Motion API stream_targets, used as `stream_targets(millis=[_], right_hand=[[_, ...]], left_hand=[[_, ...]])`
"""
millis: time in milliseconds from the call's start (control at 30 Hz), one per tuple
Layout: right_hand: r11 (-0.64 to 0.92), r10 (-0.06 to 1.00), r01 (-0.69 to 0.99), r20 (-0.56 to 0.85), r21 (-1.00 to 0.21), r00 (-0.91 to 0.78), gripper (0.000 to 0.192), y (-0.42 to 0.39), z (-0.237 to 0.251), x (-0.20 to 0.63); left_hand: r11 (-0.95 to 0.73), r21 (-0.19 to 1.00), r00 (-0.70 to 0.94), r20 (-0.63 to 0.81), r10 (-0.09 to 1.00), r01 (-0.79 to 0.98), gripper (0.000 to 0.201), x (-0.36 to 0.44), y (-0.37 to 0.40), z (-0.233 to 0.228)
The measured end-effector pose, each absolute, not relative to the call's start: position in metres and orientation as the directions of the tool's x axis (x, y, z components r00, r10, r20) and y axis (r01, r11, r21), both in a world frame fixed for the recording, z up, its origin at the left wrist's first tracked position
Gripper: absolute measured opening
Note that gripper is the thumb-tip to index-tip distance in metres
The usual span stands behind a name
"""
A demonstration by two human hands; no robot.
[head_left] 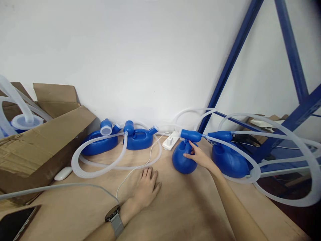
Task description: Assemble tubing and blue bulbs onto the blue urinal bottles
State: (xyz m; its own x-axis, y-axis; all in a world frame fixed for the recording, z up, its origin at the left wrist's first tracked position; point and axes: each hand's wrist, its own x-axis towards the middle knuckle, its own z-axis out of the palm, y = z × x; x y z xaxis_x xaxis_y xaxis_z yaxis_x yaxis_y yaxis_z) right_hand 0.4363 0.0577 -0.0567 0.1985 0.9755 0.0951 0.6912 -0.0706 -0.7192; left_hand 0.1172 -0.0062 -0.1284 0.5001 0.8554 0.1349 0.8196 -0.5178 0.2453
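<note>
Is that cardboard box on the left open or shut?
Open. The box's flaps stand up and splay outward, and white tubing rises from inside.

No legible text, label, brand, number or sign appears in the view. The blue plastic jug-shaped containers (184, 159) carry no readable marking. The brown corrugated cardboard box (42, 144) at 9 o'clock shows plain faces only. The white plastic power strip (170, 140) at 12 o'clock is too small to read. The dark flat phone screen (15, 222) at 8 o'clock is blank.
</note>
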Motion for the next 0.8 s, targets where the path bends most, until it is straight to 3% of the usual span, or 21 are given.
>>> stream_targets(millis=[233,467,567,633,700,733,800], right_hand=[[0.069,0.862,0.652,0.374,-0.755,0.342,0.077,0.071,-0.088,0.414],[0.210,0.880,0.624,0.424,-0.752,0.215,0.051,0.022,-0.082,0.410],[0.221,0.814,0.721,0.531,-0.657,0.235,0.041,-0.011,-0.062,0.428],[0.125,0.647,0.847,0.689,-0.516,0.325,0.042,-0.028,-0.048,0.454],[-0.089,0.487,0.907,0.776,-0.413,0.401,0.052,-0.038,-0.037,0.491],[-0.211,0.469,0.891,0.758,-0.402,0.453,0.060,-0.041,-0.034,0.512],[-0.369,0.564,0.837,0.617,-0.405,0.548,0.063,-0.045,-0.032,0.552]], left_hand=[[-0.519,0.251,0.500,0.140,0.854,0.817,0.052,0.117,-0.006,-0.131],[-0.527,0.243,0.513,0.122,0.850,0.815,0.053,0.117,-0.007,-0.124],[-0.524,0.243,0.512,0.118,0.851,0.816,0.051,0.117,-0.007,-0.124],[-0.522,0.243,0.509,0.120,0.853,0.817,0.051,0.117,-0.007,-0.124],[-0.521,0.245,0.505,0.127,0.854,0.818,0.050,0.117,-0.008,-0.125],[-0.520,0.246,0.504,0.129,0.854,0.818,0.051,0.117,-0.007,-0.125],[-0.518,0.246,0.501,0.131,0.855,0.819,0.051,0.117,-0.007,-0.126]])
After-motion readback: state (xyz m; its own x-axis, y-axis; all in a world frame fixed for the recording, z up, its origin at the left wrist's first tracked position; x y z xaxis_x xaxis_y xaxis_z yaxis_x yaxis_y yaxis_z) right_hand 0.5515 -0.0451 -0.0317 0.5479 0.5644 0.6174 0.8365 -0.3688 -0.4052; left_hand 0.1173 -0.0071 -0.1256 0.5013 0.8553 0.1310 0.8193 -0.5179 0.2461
